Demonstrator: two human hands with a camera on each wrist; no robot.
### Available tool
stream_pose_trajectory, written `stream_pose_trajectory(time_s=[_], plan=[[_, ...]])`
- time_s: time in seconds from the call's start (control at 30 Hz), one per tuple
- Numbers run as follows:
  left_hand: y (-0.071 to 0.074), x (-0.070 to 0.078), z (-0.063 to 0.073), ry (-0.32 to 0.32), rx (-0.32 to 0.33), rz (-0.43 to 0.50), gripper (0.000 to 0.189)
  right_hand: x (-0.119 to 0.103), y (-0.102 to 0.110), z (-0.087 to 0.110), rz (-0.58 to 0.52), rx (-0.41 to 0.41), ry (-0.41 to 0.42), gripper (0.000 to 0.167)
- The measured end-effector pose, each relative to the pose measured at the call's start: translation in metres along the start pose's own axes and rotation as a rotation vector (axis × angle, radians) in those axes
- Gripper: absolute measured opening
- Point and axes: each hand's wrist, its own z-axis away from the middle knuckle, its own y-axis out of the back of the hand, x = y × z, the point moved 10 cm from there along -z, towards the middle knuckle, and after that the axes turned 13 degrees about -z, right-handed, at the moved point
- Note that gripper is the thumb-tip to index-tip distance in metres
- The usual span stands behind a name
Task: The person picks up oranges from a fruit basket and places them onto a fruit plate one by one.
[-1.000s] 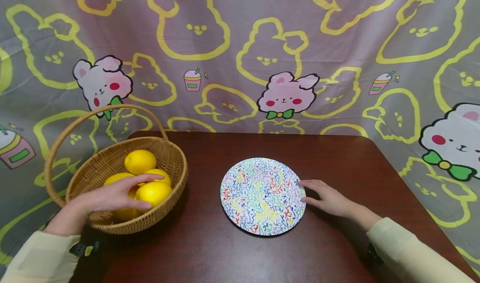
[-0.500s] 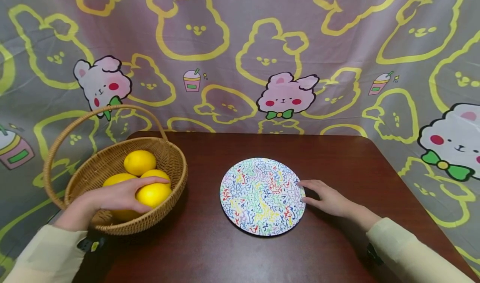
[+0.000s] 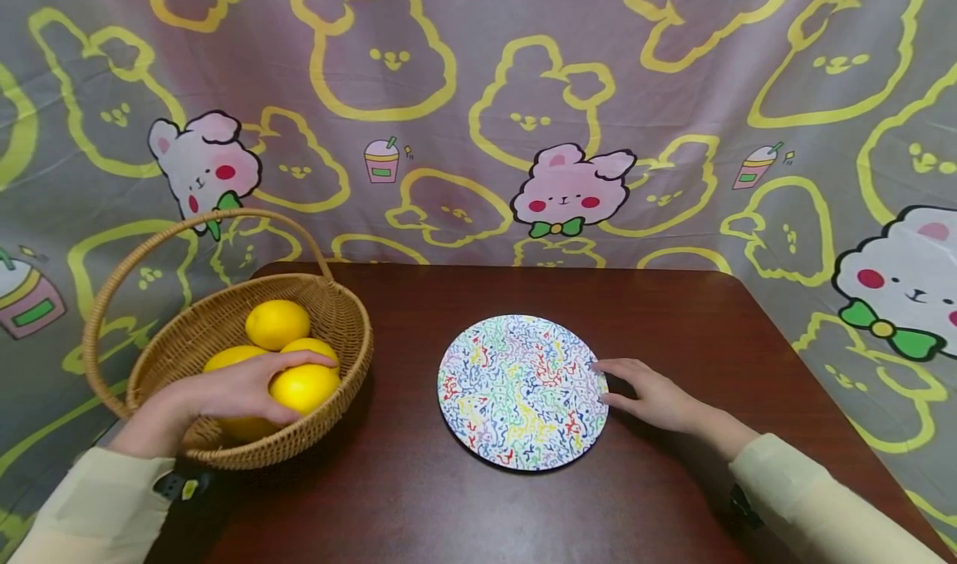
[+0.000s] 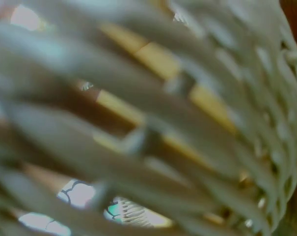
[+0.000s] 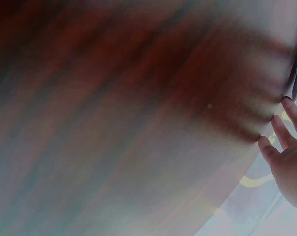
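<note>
In the head view, a wicker basket (image 3: 351, 381) with an arched handle stands at the left, several yellow lemons inside. My left hand (image 3: 232, 394) reaches over its near side and grips the front lemon (image 3: 305, 388) between thumb and fingers. Another lemon (image 3: 277, 325) lies farther back in the bowl. Blurred basket weave (image 4: 138, 103) fills the left wrist view, hiding that hand. A flat round disc (image 3: 523, 394) covered in coloured squiggles lies mid-table. My right hand (image 3: 658, 396) has its thumb and fingertips at the disc's right rim; fingertips meet the tabletop in the right wrist view.
The dark brown wooden table (image 3: 419, 497) has a rounded far edge. A grey-pink curtain (image 3: 449, 66) with yellow outlines and cartoon rabbits hangs behind and along both sides. The basket's handle (image 3: 112, 298) arches above its left side.
My left hand has settled lower and drawn its thumb and fingers in around the front lemon. The right hand and the disc have stayed in place.
</note>
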Motion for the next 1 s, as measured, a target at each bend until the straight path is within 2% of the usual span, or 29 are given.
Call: stream_pose_trajectory(time_s=[0.27, 0.43, 0.6, 0.83, 1.0], plan=[[0.002, 0.000, 0.001, 0.010, 0.031, -0.004, 0.063, 0.001, -0.001, 0.000, -0.002, 0.000, -0.005, 0.055], [0.006, -0.002, 0.003, 0.027, 0.075, 0.014, 0.063, 0.001, 0.000, 0.000, 0.000, 0.004, -0.005, 0.056], [0.013, -0.004, 0.007, 0.079, 0.111, 0.011, 0.065, 0.001, 0.000, 0.000, 0.003, 0.006, -0.004, 0.056], [0.026, 0.003, 0.011, 0.077, 0.147, 0.099, 0.064, 0.001, 0.000, 0.000, 0.000, 0.006, -0.001, 0.056], [0.035, 0.006, 0.015, 0.100, 0.180, 0.080, 0.066, 0.002, -0.001, 0.000, -0.006, 0.004, -0.006, 0.056]])
